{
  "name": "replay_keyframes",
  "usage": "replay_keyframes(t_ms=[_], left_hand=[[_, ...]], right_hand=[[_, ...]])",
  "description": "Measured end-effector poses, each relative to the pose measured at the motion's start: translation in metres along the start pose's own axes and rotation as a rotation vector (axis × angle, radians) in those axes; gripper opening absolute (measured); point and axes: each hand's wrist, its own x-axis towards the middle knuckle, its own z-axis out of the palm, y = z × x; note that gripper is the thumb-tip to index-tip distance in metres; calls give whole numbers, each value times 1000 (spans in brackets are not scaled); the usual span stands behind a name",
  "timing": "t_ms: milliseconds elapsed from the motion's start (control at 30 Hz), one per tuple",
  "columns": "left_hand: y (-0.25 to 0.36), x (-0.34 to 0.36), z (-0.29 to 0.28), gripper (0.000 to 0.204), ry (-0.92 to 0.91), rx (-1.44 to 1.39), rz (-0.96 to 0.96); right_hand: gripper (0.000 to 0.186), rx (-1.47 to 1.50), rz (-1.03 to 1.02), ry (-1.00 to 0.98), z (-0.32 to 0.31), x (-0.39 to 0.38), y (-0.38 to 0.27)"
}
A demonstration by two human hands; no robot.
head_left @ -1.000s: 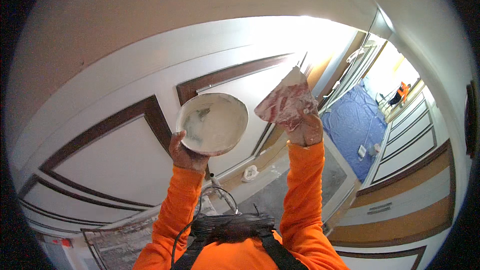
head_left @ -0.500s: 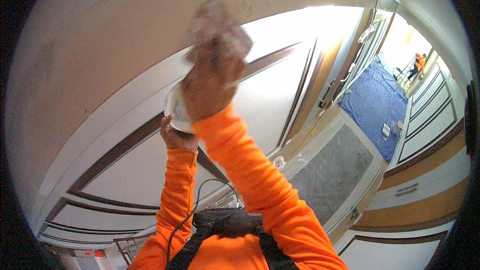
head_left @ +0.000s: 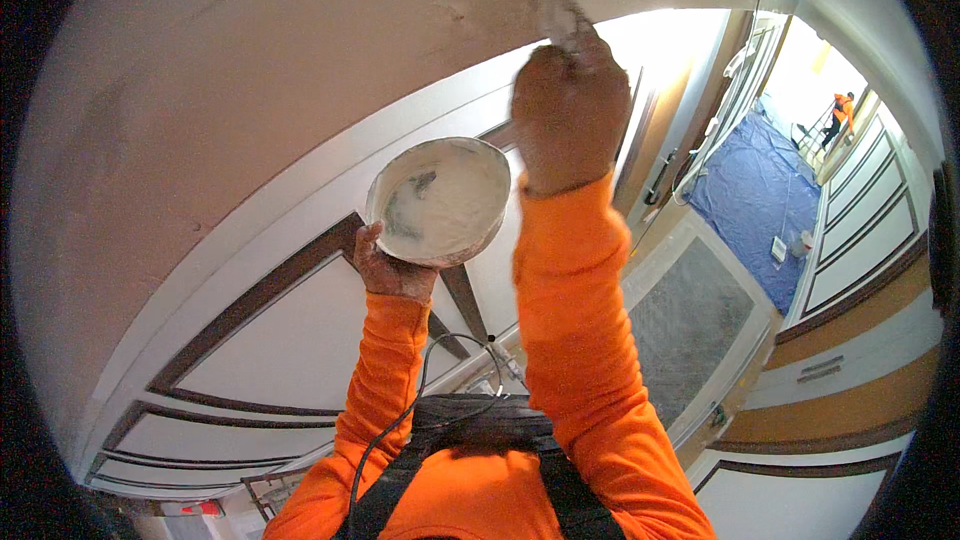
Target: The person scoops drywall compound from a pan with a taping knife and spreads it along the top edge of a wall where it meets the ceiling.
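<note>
In my left hand (head_left: 392, 270) is a round bowl (head_left: 440, 198) of pale, creamy paste, held from its lower left with the thumb at the rim. My right hand (head_left: 570, 110) is raised high, closed round a paste-smeared scraper (head_left: 566, 25); its blade is blurred and partly hidden by the hand, up at the beige upper surface (head_left: 330, 80) where darker smudges show. I cannot tell whether the blade touches that surface.
Panelled walls (head_left: 250, 330) with dark trim line the corridor. A blue sheet (head_left: 750, 200) covers the far floor beside a grey mat (head_left: 680, 330), with a white tray (head_left: 778, 250) on it. A co-worker in orange (head_left: 838, 115) stands by a ladder (head_left: 810, 140). A cable hangs over my chest.
My right hand has gone from beside the bowl up to the upper surface, then moved rightward along it. The bowl dipped leftward, then came back slightly higher and right.
</note>
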Motion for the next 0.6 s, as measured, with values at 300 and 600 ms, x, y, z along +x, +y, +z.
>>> replay_keyframes(t_ms=[300,600], left_hand=[[6,6,-9,63,-30,-28,-4],[9,6,-11,64,-55,29,6]], right_hand=[[53,230,-187,-96,1,-77,-47],[54,51,-368,239,61,-45,43]])
